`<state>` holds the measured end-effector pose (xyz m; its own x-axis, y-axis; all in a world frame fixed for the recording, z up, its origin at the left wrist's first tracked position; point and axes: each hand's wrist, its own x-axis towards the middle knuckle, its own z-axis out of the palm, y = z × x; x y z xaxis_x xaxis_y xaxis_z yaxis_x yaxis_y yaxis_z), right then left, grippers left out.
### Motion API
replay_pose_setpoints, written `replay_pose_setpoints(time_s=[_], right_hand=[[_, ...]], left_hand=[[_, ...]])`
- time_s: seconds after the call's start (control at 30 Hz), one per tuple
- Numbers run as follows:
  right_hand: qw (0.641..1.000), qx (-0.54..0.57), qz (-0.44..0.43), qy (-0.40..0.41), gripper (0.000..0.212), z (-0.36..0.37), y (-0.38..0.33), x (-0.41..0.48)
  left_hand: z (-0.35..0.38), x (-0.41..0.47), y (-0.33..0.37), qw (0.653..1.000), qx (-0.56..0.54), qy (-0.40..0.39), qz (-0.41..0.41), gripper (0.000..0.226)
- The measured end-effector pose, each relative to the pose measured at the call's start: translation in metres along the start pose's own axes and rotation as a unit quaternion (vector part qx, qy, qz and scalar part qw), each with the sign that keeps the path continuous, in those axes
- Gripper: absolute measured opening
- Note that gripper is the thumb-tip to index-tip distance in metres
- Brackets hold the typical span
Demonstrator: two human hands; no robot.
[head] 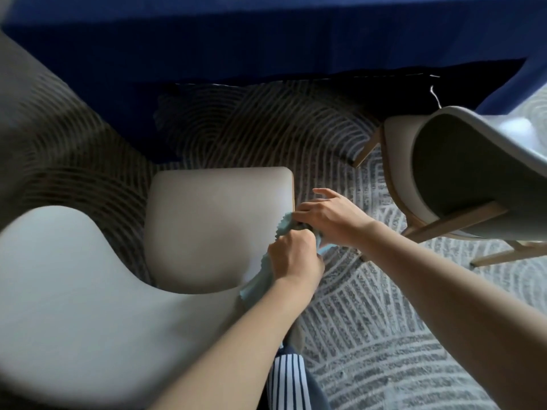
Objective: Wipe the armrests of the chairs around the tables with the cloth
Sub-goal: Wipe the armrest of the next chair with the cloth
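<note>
both hands (296, 255) (331, 217) grip the cloth (284, 227) beside the chair (213, 226).

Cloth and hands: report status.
Left hand grips cloth. Right hand holds its far end. Cloth bunched at near chair seat edge. Second chair close right.

Patterned grey carpet (370, 335), striped fabric (288, 383)

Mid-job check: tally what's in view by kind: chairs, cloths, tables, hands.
Chairs: 2, near chair, right chair
Cloths: 1, blue cloth
Tables: 1, table
Hands: 2, left hand, right hand
Total: 6
Blurred grey shape far left: uncounted.
</note>
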<state>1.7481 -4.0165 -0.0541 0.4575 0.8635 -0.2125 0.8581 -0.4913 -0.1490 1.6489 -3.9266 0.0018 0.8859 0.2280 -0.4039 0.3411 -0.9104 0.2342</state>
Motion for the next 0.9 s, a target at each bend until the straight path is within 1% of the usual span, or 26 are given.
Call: replay_pose_setpoints(time_s=[0.13, 0.2, 0.3, 0.4, 0.47, 0.53, 0.6, 0.67, 0.73, 0.8, 0.9], right_hand=[[0.999, 0.015, 0.026, 0.018, 0.04, 0.001, 0.01, 0.001], [0.998, 0.025, 0.05, 0.009, 0.038, 0.001, 0.019, 0.002], [0.997, 0.024, 0.073, -0.022, 0.049, 0.006, 0.033, 0.005], [0.994, 0.054, 0.088, -0.035, 0.059, 0.019, 0.043, 0.01], [0.992, 0.074, 0.094, -0.035, 0.059, 0.031, 0.045, 0.013], [0.99, 0.093, 0.103, -0.027, 0.064, 0.036, 0.038, 0.011], [0.986, 0.107, 0.122, -0.029, 0.07, 0.036, 0.026, 0.008], [0.985, 0.118, 0.129, -0.013, 0.073, 0.031, 0.017, 0.003], [0.986, 0.115, 0.12, 0.007, 0.069, 0.026, 0.01, -0.001], [0.987, 0.112, 0.114, 0.017, 0.058, 0.02, 0.005, -0.004], [0.989, 0.095, 0.109, 0.038, 0.041, 0.007, -0.015, -0.008]], left_hand=[[0.0, 0.014, 0.006, 1.0, -0.024, 0.005, -0.015, 0.023], [0.0, 0.026, 0.011, 0.999, -0.03, -0.001, -0.024, 0.024], [0.002, 0.049, 0.018, 0.999, -0.033, -0.01, -0.041, 0.023], [0.006, 0.066, 0.021, 0.998, -0.036, -0.012, -0.056, 0.023], [0.01, 0.077, 0.023, 0.997, -0.034, -0.012, -0.067, 0.024], [0.015, 0.085, 0.023, 0.996, -0.029, -0.011, -0.083, 0.028], [0.019, 0.086, 0.022, 0.994, -0.029, -0.029, -0.104, 0.036], [0.024, 0.083, 0.021, 0.989, -0.051, -0.056, -0.126, 0.04], [0.028, 0.074, 0.018, 0.984, -0.075, -0.087, -0.135, 0.045], [0.035, 0.066, 0.016, 0.982, -0.078, -0.1, -0.137, 0.051], [0.037, 0.052, 0.011, 0.982, -0.078, -0.103, -0.139, 0.048]])
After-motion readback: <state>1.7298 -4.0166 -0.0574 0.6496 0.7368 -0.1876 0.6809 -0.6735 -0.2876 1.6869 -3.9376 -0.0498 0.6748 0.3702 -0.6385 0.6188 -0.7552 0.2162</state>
